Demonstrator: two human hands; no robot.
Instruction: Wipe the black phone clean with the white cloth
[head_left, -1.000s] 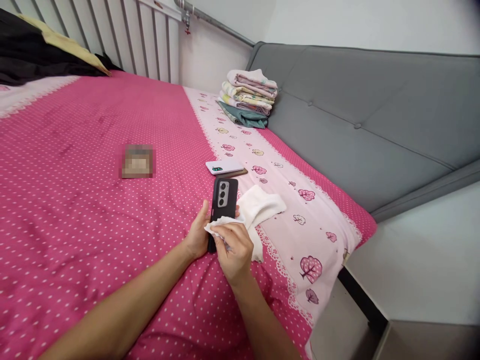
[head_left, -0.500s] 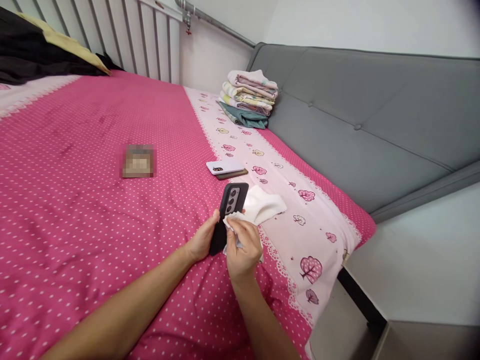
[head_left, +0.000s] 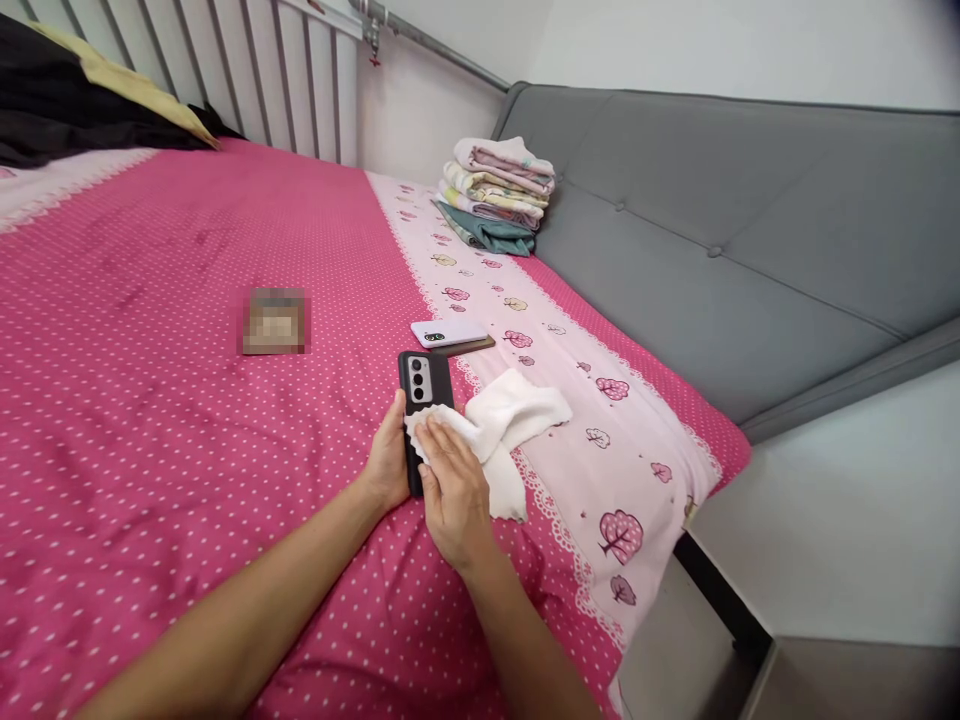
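Just beyond the right hand [head_left: 455, 490] lies a pale phone [head_left: 459, 332], with folded cloths [head_left: 499, 195] farther off, on a pink bed [head_left: 187, 420] whose grey headboard [head_left: 712, 210] rises off to that hand's right, while the left hand [head_left: 387, 462] grips a black phone [head_left: 441, 382] and the right holds a white cloth [head_left: 501, 428] pressed over its lower back.

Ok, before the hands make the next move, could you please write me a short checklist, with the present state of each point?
1. Left hand holds the black phone: ok.
2. Right hand has its fingers on the cloth, over the phone's back: ok.
3. Lenses not covered by the cloth: ok.
4. Screen clean: cannot tell, only the back shows.
5. Lilac phone not touching the black phone: cannot tell, they look very near in this view.
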